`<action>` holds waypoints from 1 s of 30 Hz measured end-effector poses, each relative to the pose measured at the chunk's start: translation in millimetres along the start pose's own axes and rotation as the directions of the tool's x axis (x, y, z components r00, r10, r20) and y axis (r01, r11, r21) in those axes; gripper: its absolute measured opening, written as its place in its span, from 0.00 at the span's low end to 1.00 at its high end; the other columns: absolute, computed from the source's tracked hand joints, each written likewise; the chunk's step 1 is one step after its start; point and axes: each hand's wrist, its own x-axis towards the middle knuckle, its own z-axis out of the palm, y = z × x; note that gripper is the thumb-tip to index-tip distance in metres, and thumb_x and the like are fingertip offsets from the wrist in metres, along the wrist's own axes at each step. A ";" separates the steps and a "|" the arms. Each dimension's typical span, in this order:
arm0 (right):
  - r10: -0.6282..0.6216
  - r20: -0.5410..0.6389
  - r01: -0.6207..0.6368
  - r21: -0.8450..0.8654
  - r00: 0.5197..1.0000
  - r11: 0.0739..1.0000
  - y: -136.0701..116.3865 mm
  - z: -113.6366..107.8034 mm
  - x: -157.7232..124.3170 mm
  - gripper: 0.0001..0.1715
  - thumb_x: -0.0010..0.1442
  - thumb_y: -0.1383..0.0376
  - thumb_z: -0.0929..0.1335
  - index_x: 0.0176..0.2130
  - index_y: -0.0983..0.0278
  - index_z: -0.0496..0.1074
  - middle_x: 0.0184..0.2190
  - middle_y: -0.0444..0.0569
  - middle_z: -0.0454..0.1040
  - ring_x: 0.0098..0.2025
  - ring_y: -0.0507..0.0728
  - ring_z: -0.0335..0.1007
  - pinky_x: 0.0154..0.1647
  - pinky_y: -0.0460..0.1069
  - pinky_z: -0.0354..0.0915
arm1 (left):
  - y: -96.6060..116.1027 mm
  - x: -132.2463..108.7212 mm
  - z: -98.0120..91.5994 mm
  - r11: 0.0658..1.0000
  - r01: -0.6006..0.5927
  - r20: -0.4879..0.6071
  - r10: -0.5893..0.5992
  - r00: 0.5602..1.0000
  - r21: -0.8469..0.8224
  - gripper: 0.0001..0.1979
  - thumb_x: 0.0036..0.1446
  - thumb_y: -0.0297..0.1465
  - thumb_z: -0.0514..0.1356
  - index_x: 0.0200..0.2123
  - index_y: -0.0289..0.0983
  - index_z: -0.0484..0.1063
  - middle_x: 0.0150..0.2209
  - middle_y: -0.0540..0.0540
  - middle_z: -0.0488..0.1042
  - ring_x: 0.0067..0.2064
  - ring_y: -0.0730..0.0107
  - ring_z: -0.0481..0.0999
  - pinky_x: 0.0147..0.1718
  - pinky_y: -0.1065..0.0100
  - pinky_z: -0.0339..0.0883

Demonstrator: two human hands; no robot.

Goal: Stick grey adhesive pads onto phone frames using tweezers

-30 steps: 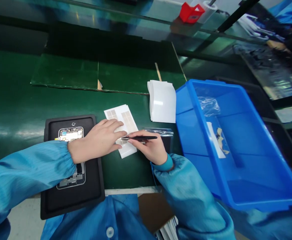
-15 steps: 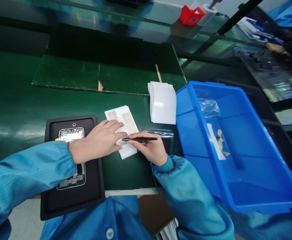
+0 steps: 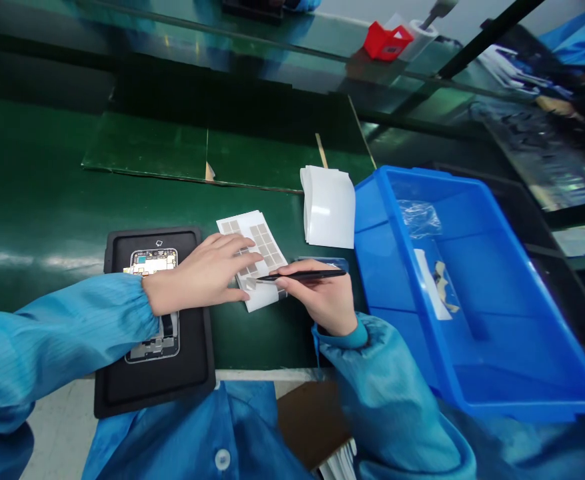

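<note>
Two bare hands over a sheet of tan stickers (image 3: 255, 243)

Beside a phone frame (image 3: 152, 262) in a black tray (image 3: 157, 390), the left hand (image 3: 197, 275) lies with fingers spread, pressing the sheet; the right hand (image 3: 319, 300) pinches black tweezers (image 3: 312, 275), tips at the sheet's lower corner, seemingly on a small pale piece; a blue bin (image 3: 492, 320) sits further right.

We look from a camera worn on the person's head, facing forward and down past the blue smock (image 3: 187, 433), close over the left hand (image 3: 197, 275) and right hand (image 3: 319, 298), the green bench mat (image 3: 37, 200) filling the view's left and a blue plastic bin (image 3: 372, 233) its right.
</note>
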 end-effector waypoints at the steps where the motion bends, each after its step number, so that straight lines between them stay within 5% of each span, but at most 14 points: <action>1: -0.010 0.000 0.010 0.004 1.000 1.000 -4.4 -1.0 -1.9 0.11 0.54 0.56 0.78 0.33 0.60 0.81 0.32 0.50 0.83 0.34 0.60 0.80 0.39 0.54 0.77 | 1.8 -3.6 -5.8 0.999 0.010 -0.021 -0.012 1.000 -0.051 0.30 0.57 0.44 0.67 0.60 0.41 0.68 0.63 0.40 0.65 0.64 0.50 0.63 0.60 0.53 0.58; 9: -0.041 0.072 0.034 0.105 0.997 0.994 -36.5 10.6 -19.5 0.08 0.54 0.60 0.78 0.34 0.59 0.81 0.33 0.49 0.84 0.36 0.61 0.82 0.42 0.55 0.78 | 17.3 -30.9 -36.5 0.944 0.089 0.019 -0.087 0.996 -0.317 0.05 0.61 0.36 0.63 0.37 0.45 0.79 0.49 0.48 0.74 0.54 0.59 0.69 0.54 0.56 0.59; 25: -0.058 0.023 0.055 0.126 0.998 0.990 -50.6 46.0 -26.1 0.05 0.53 0.65 0.78 0.33 0.59 0.81 0.31 0.47 0.84 0.34 0.60 0.83 0.40 0.53 0.79 | 12.8 -63.9 -30.5 0.840 0.173 -0.050 -0.230 0.972 -0.514 0.03 0.57 0.32 0.64 0.34 0.42 0.80 0.44 0.48 0.75 0.48 0.64 0.73 0.52 0.58 0.65; 30: -0.077 -0.064 0.080 0.057 0.995 0.995 -53.6 51.3 -24.1 0.04 0.53 0.66 0.78 0.32 0.60 0.80 0.31 0.47 0.84 0.33 0.60 0.83 0.37 0.52 0.79 | -9.3 -74.4 -53.1 0.851 0.179 -0.147 -0.284 0.947 -0.493 0.08 0.57 0.36 0.65 0.39 0.41 0.80 0.46 0.47 0.77 0.50 0.63 0.74 0.50 0.60 0.66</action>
